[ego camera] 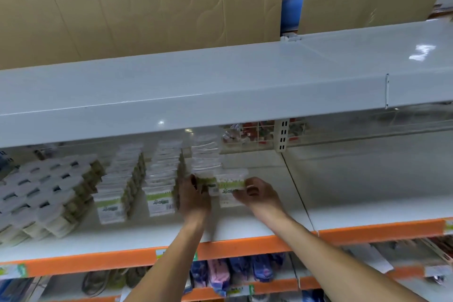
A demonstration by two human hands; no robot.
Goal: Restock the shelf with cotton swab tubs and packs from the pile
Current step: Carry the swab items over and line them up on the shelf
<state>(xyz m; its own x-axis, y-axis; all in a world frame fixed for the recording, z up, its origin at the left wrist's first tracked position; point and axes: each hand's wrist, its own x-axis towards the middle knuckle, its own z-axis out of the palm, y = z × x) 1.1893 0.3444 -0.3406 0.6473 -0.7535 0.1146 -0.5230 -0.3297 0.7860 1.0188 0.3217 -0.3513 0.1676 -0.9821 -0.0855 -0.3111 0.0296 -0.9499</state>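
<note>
Both my hands reach into the middle shelf (245, 230). My right hand (257, 192) pinches a clear cotton swab pack (230, 185) with a green label, held upright at the front of a row of like packs (206, 157). My left hand (195, 197) grips the pack just left of it, its fingers curled round the pack's edge. Two more rows of packs (161, 179) stand to the left. Round white-lidded cotton swab tubs (46, 191) are stacked at the far left of the same shelf.
The white top shelf (220, 86) overhangs the packs, with cardboard boxes (137, 0) on it. An upright post (282, 137) and a seam split the shelf; bare shelf lies to the right. An orange price rail (367, 230) edges the shelf. Colourful goods (220, 274) fill the shelf below.
</note>
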